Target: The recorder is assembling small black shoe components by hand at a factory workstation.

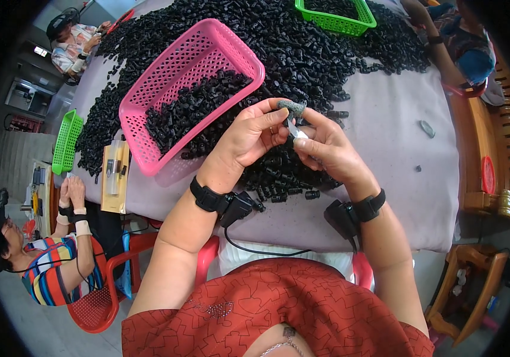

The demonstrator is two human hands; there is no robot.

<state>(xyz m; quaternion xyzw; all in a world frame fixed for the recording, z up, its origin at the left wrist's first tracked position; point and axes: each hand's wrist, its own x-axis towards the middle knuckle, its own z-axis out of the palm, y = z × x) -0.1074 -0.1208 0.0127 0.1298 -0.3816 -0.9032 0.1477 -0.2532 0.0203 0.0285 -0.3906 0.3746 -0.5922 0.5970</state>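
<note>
My left hand [250,132] is closed, its thumb and index finger pinching a grey-green speckled stub [292,107] with a rough, stone-like surface. My right hand [330,144] grips a small knife [293,129] under the thumb, its bright blade angled up toward the stub. The right index finger reaches up to the stub's right side. Something dark shows between the hands beside the blade; its kind cannot be made out. Under and around both hands lie many small black cylindrical pieces [278,175].
A pink perforated basket [139,140] partly filled with black pieces leans left of my hands. The large black heap [308,59] spreads behind. Green baskets [67,140] [338,25] stand left and far. A clear tube [114,169] lies on a yellow packet. Several people sit around the cloth-covered table [398,131].
</note>
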